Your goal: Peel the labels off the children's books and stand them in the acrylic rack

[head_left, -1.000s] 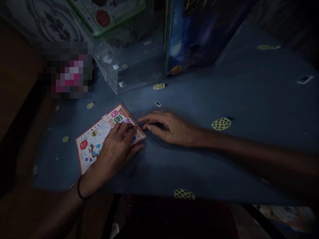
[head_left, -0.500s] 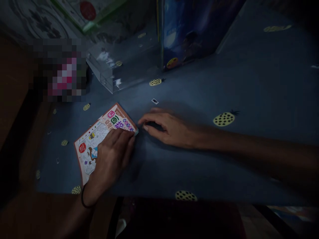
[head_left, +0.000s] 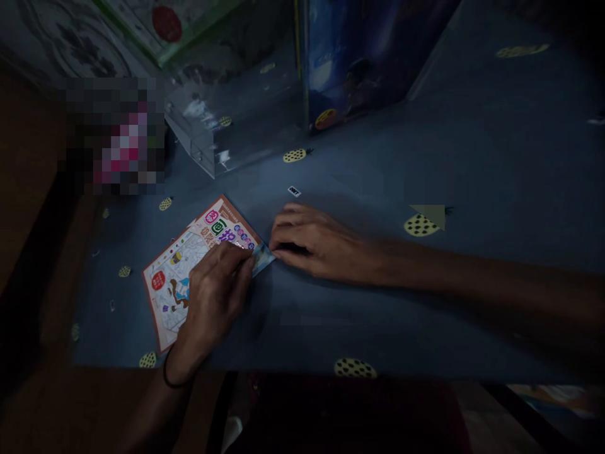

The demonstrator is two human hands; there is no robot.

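Observation:
A small booklet [head_left: 172, 252] with a reddish-brown border, colourful Chinese characters and line drawings lies slanted on the table. My left hand [head_left: 215, 290], a dark band on its wrist, rests over the booklet's lower right part. Its thumb and fingers come together at the booklet's right edge. Out past that edge shows a bluish page corner [head_left: 263, 258]. My right hand [head_left: 305, 243] lies on the table just right of the booklet, fingers curled and fingertips closed on the tip of that bluish corner. Whether it belongs to the booklet or is a separate sheet I cannot tell.
A dark blue cloth [head_left: 302, 340] printed with yellow pineapples covers the table. Behind the booklet stands a clear plastic holder [head_left: 193, 135], and right of it an upright blue picture book [head_left: 359, 69]. A blurred-out pink patch [head_left: 125, 148] is at the left edge.
My right hand has moved slightly and its fingers, apart before, now close on the bluish corner. More of that corner shows beyond the booklet's edge. The left hand stays on the booklet.

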